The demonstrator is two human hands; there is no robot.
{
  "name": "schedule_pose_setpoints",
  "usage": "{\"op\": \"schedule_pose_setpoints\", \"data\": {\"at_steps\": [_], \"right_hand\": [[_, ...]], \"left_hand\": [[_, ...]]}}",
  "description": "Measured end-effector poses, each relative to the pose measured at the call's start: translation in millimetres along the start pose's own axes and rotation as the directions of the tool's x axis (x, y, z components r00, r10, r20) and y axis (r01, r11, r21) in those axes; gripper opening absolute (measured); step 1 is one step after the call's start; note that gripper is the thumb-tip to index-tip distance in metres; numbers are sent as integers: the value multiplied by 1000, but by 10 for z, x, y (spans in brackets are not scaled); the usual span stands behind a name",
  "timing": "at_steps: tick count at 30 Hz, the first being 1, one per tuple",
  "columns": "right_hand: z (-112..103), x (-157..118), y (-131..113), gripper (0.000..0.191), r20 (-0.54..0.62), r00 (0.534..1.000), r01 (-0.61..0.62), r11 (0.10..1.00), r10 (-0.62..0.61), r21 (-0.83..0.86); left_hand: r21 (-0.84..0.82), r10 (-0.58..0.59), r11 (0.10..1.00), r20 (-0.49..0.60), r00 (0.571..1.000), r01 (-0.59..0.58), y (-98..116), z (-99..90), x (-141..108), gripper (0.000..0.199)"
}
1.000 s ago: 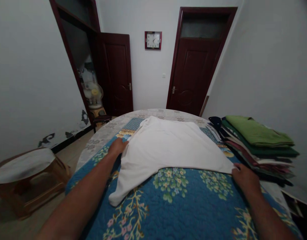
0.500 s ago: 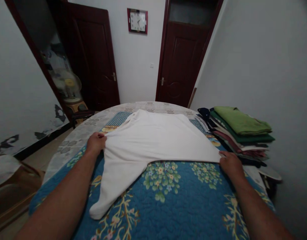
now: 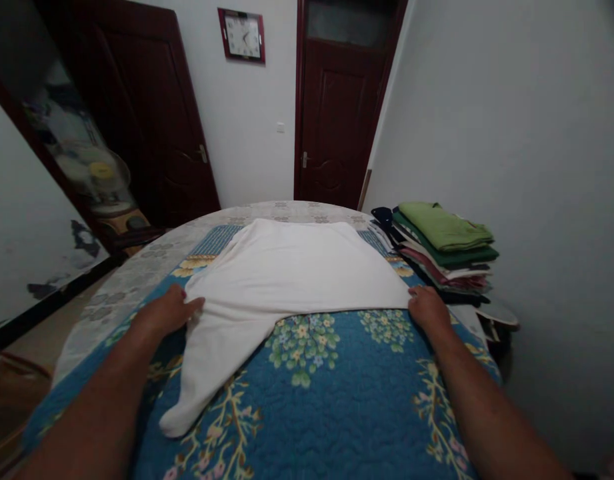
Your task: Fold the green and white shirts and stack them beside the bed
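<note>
Head view: a white garment (image 3: 297,263) is seen laid out, mostly flat, on a blue floral quilt (image 3: 357,407), between the two hands.
White garment: on the right, its near edge is drawn almost straight; on the left, a narrow sleeve-like part (image 3: 197,380) is stretched toward the viewer, with a rounded tip.
Left hand (image 3: 164,313): placed at the left edge of the cloth, with the thumb laid over it; whether the edge is gripped cannot be told. Creases are fanned out beside the thumb.
Right hand (image 3: 429,309): closed on the near right corner, which is pinched between thumb and fingers.
Quilt: spread over a patterned tablecloth (image 3: 131,280).
Folded clothes (image 3: 444,275): stacked just beyond the right hand; a light-green piece (image 3: 441,225) is set on top.
Back wall (image 3: 251,127): a clock (image 3: 244,35) is hung between two dark-red doors (image 3: 341,120).
</note>
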State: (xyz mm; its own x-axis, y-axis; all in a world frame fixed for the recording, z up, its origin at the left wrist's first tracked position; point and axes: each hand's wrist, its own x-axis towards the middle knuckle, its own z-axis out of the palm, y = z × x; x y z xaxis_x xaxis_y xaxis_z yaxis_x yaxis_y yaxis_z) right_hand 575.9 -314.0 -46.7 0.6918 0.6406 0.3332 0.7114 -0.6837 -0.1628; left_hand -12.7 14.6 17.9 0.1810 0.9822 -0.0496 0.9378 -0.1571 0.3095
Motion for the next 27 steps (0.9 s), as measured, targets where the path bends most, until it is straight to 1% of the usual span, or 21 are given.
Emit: {"op": "schedule_pose_setpoints", "data": {"at_steps": [2, 3, 5, 7, 8, 9, 10, 11, 12, 13, 14, 15, 16, 17, 20, 22, 24, 27], "right_hand": [[11, -4, 15, 45, 12, 1000, -2, 1000, 2, -8], [27, -3, 29, 45, 14, 1000, -1, 1000, 1, -10], [69, 5, 63, 44, 7, 1000, 2, 1000, -2, -11], [111, 14, 92, 44, -4, 1000, 5, 1000, -5, -9], [128, 17, 103, 44, -10, 1000, 8, 1000, -8, -6], [142, 19, 112, 44, -18, 1000, 14, 1000, -14, 0], [153, 20, 118, 43, -29, 999, 22, 1000, -21, 7], [162, 19, 124, 43, -43, 999, 30, 999, -29, 16], [171, 17, 130, 43, -59, 998, 37, 999, -35, 25], [180, 15, 136, 42, -75, 996, 42, 999, -40, 33], [188, 12, 142, 42, -88, 995, 44, 998, -40, 41], [197, 9, 147, 42, -98, 994, 44, 998, -39, 49], [204, 6, 152, 42, -104, 994, 46, 997, -40, 56], [210, 3, 154, 42, -108, 993, 48, 997, -41, 59], [212, -5, 147, 41, -119, 992, 58, 997, -51, 52], [202, -7, 136, 42, -121, 992, 52, 998, -46, 40], [190, -7, 125, 41, -106, 993, 47, 998, -43, 32], [181, -4, 118, 42, -78, 996, 43, 999, -40, 28]], "left_hand": [[-45, 19, 999, 48, 999, -17, 61, -26, -296, 72], [-123, 53, 991, 83, 995, -43, 97, -35, -464, 78], [-334, 178, 936, 169, 969, -113, 170, -43, -800, 87], [-487, 285, 859, 202, 937, -157, 236, -45, -1084, 86], [-546, 315, 824, 217, 924, -152, 266, -49, -1194, 80], [-609, 325, 784, 240, 915, -119, 294, -56, -1282, 73], [-682, 320, 729, 269, 908, -54, 320, -67, -1349, 67], [-765, 304, 643, 295, 906, 34, 343, -80, -1399, 61], [-842, 281, 524, 310, 908, 125, 363, -92, -1436, 58], [-901, 251, 384, 312, 917, 202, 378, -100, -1467, 57], [-934, 212, 251, 308, 927, 253, 386, -101, -1494, 57], [-946, 177, 151, 311, 934, 286, 385, -93, -1522, 57], [-945, 151, 95, 324, 934, 312, 376, -74, -1553, 57], [-938, 132, 76, 347, 929, 339, 358, -47, -1586, 56], [-906, 104, 95, 420, 901, 412, 281, 51, -1691, 53], [-897, 87, 82, 441, 893, 435, 244, 94, -1741, 49], [-902, 55, 15, 431, 901, 431, 250, 99, -1759, 44], [-922, -37, -163, 363, 931, 352, 368, 40, -1723, 34]]}}
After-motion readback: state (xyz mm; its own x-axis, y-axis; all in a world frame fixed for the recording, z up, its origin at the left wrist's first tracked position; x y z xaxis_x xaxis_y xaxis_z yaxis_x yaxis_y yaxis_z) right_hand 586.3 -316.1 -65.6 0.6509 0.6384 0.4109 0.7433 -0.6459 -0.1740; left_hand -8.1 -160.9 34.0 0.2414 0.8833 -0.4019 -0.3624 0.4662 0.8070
